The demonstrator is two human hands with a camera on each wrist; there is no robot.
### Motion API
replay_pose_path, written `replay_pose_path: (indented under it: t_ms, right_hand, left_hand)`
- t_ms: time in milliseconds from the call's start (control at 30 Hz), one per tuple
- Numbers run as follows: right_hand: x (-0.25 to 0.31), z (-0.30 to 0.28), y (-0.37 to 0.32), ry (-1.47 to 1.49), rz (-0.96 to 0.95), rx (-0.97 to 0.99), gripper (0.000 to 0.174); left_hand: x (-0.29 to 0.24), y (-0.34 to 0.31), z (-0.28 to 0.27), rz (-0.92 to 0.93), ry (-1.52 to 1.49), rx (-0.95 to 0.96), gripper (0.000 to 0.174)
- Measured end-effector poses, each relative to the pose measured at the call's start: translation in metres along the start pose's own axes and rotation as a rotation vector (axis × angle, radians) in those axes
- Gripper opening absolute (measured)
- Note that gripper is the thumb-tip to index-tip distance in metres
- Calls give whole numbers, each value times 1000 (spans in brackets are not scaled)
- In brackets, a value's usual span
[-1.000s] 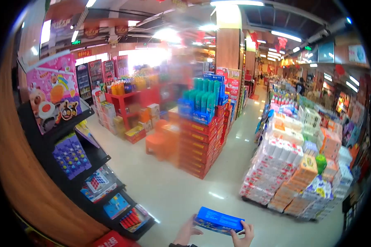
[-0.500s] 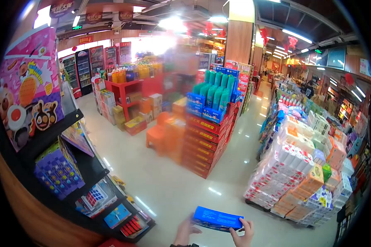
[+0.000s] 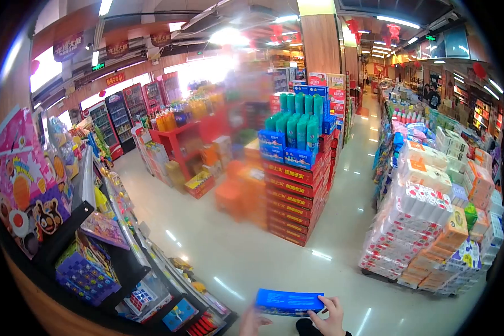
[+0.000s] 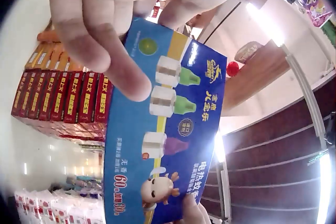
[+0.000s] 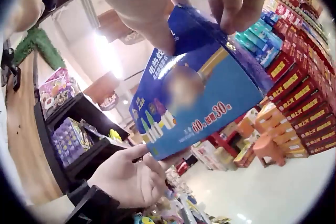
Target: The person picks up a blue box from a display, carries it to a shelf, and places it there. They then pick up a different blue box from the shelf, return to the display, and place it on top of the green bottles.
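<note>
A blue box (image 3: 288,301) of electric mosquito-repellent liquid is held level between both hands at the bottom of the head view. Its printed front, with pictured white heaters and green and purple bottles, faces the left wrist camera, where the box (image 4: 165,124) fills the middle. My left hand (image 3: 252,323) grips the box's left end; in the left wrist view its fingers (image 4: 123,69) lie over the front. At the right end, my right hand (image 3: 331,317) pinches with thumb and fingers. From the right wrist, the left hand (image 5: 134,179) shows under the box's lower corner.
Black shelves (image 3: 89,224) with toys run along the left. Ahead stands a stack of red cartons (image 3: 291,196) topped by teal spray cans (image 3: 297,120). Packs of tissue paper (image 3: 414,218) are piled on the right. An orange stool (image 3: 232,193) stands blurred beside the cartons.
The head view has shifted, bringing more of the left shelves in and moving the carton stack rightward. The box sits slightly lower and further left in view, still in both hands.
</note>
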State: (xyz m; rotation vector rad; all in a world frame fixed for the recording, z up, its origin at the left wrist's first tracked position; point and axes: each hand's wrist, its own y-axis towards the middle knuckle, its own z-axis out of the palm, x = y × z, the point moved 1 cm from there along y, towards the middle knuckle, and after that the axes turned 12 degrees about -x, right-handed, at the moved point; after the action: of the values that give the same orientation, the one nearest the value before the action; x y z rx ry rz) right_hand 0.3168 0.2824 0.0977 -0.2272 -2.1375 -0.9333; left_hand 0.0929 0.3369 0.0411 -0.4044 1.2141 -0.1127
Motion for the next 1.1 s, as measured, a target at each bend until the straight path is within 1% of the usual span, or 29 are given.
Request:
replay_pose_path:
  t_ms: [33,100,133,200,300,333,367,400,433,533,600,633,733,767,867,900,967,1067,1100]
  right_hand:
    - [-7,5,8,43,27,23,54]
    - [-26,19,26,43,-32,14,56]
    - [-36,27,43,40,-72,1,57]
    - [-48,35,70,90,-84,-36,58]
    - [-59,37,118,71,-103,-81,56]
    - [-64,35,130,40,-90,-82,56]
    - [-70,31,135,7,-73,-75,56]
    - [-76,29,139,37,-33,-93,55]
    - [-82,28,149,72,-3,-120,55]
    - [-111,26,175,128,125,-164,54]
    - [-130,26,178,162,245,-160,53]
    - [-135,22,185,170,268,-143,54]
    - [-159,23,192,44,226,-172,56]
    - [-161,19,197,40,168,-213,57]
    - [-186,30,201,-53,152,-263,56]
    - [-188,32,207,-3,215,-221,54]
    - [-201,44,218,26,238,-228,54]
    - [-210,63,241,20,224,-251,53]
    - [-210,69,249,8,209,-256,53]
  left_hand:
    - [0,10,5,-57,-33,-26,45]
    - [-6,25,19,-173,-98,-79,44]
    - [-12,34,35,-163,-114,-94,43]
    - [-23,43,59,-154,-130,-134,42]
    - [-35,73,97,-124,-41,-98,42]
    - [-29,89,104,-111,1,-66,42]
    - [-19,109,108,-107,42,-40,42]
    - [-19,116,119,-98,80,-12,42]
    - [-19,122,132,-80,21,2,45]
    - [-30,133,175,-102,33,7,44]
    - [-22,140,190,28,189,49,37]
    - [-21,147,196,97,273,71,33]
    - [-7,175,212,-138,82,237,56]
    - [6,186,211,-117,123,247,56]
    - [-7,196,239,-121,140,280,55]
    - [-10,199,245,32,309,269,45]
    - [-13,203,252,341,651,236,25]
    - [-9,231,265,263,560,149,19]
    - [-20,236,272,237,548,177,21]
